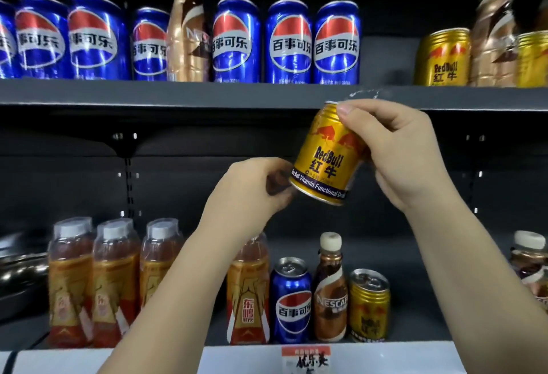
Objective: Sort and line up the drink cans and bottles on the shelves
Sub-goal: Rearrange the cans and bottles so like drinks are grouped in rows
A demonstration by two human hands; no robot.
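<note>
A gold Red Bull can point(326, 154) hangs tilted in front of the upper shelf's edge point(178, 93). My right hand point(400, 151) grips it round its top and right side. My left hand point(252, 190) has its curled fingers at the can's lower left rim. On the upper shelf stand several blue Pepsi cans point(289, 43), with a brown Nescafe bottle point(185, 32) among them. Further right are a gold Red Bull can point(441, 58), a second Nescafe bottle point(492, 32) and another gold can point(533, 59). A gap point(388, 62) lies between the Pepsi cans and the gold cans.
The lower shelf holds several orange drink bottles point(115, 284), one more point(249, 293) behind my left forearm, a Pepsi can point(292, 299), a Nescafe bottle point(330, 293) and a gold can point(369, 305). Another bottle point(530, 264) stands far right. A price tag point(305, 359) sits on the white front rail.
</note>
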